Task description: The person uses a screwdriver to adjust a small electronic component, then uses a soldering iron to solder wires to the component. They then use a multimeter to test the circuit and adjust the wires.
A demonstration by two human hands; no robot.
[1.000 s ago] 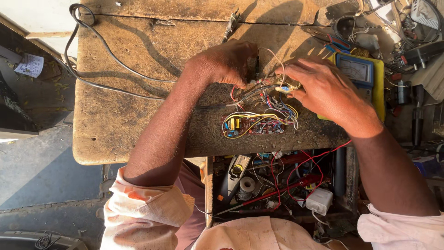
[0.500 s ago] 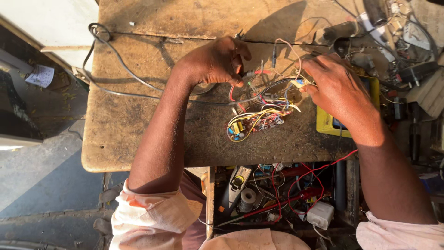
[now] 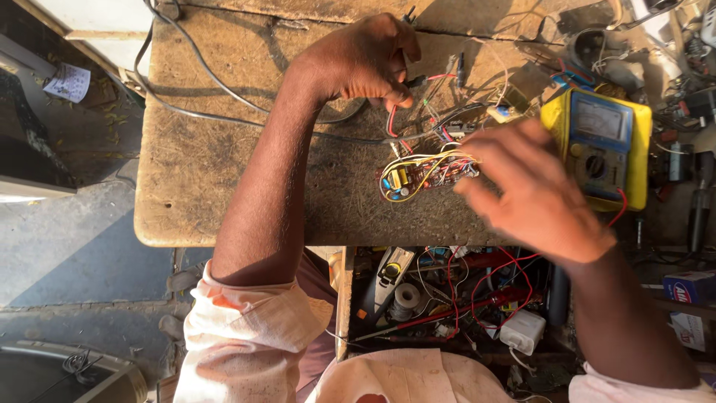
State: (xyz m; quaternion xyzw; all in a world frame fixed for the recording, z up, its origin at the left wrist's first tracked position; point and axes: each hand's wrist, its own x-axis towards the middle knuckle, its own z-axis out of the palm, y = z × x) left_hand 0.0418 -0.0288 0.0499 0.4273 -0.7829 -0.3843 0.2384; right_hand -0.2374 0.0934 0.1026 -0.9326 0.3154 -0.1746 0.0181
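I looked down at a worn wooden table. A small circuit board lay on it, near the front edge, with a tangle of yellow, red and white wires on top.

My left hand was behind the board, further back on the table. Its fingers were curled in tight and pinched some thin wires that ran down toward the board. I think a small dark clip was in that pinch too, but it was too small to be sure.

My right hand was just to the right of the board. It was blurry. The fingers were spread a little and pointed at the board, with the tips right at its edge. I could not tell if they touched it, or if they held anything.

A yellow meter lay further right of the board, partly behind my right hand. A red wire came off its side.

A long grey cable curved over the table, left of the board and behind it.

In front of the board, under the table edge, an open drawer was full of wires, a roll of thin metal wire and a white plug block.
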